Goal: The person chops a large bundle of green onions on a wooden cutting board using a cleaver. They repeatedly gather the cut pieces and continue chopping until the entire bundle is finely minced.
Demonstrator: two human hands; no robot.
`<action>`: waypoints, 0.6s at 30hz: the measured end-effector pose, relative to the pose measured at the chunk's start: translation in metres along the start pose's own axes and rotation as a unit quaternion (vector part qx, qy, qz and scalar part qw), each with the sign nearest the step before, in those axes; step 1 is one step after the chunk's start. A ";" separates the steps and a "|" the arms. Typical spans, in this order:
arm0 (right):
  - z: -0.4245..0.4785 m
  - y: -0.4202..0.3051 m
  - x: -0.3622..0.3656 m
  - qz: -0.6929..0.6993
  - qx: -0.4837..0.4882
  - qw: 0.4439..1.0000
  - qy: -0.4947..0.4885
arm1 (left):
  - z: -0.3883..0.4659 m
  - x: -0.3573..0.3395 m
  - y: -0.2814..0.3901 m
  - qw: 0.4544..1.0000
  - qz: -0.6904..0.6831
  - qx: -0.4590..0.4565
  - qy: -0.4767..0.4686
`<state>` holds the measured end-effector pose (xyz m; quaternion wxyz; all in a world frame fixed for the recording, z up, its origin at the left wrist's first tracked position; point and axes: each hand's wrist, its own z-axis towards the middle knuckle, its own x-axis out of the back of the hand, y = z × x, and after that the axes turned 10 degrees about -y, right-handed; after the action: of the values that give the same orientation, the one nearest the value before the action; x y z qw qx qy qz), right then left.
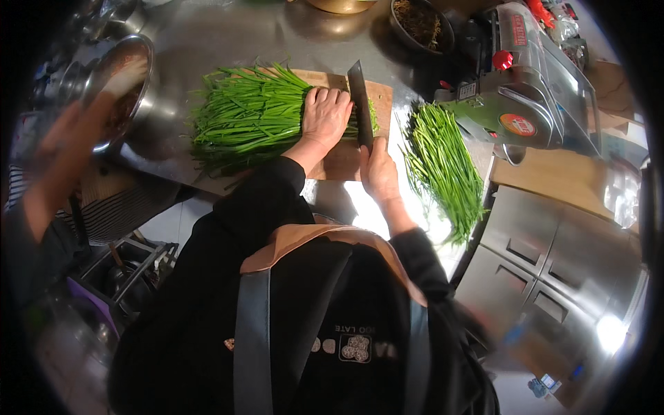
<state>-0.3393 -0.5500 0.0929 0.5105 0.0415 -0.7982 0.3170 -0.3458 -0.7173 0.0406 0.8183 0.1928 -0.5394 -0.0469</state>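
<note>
A wooden cutting board lies on the steel counter, with a large bunch of Chinese chives across its left part and beyond its edge. My left hand presses down on the right end of the bunch, fingers curled close to the blade. Gripped by its handle in my right hand, a cleaver stands on edge over the board, just right of my left fingers. Small cut green pieces show beyond the blade. A second bunch of chives lies on the counter right of the board.
At the left, a co-worker's blurred arm reaches into a large steel bowl. A dark bowl and a brass-coloured bowl stand at the back. A kitchen machine stands at the right, above a steel cabinet.
</note>
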 end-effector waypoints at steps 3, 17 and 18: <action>0.001 0.000 0.010 0.005 -0.016 1.000 -0.010 | 0.000 -0.004 -0.002 1.000 -0.001 0.003 0.003; -0.049 -0.045 0.051 0.012 -0.026 0.999 -0.046 | 0.000 -0.012 -0.014 1.000 0.025 -0.006 -0.015; -0.048 -0.048 0.053 0.003 -0.034 0.998 -0.057 | -0.001 -0.012 -0.014 0.999 0.039 0.005 -0.034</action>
<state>-0.3078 -0.5477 0.1729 0.4647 0.0393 -0.8364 0.2879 -0.3484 -0.7267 0.0245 0.7999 0.1738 -0.5742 -0.0186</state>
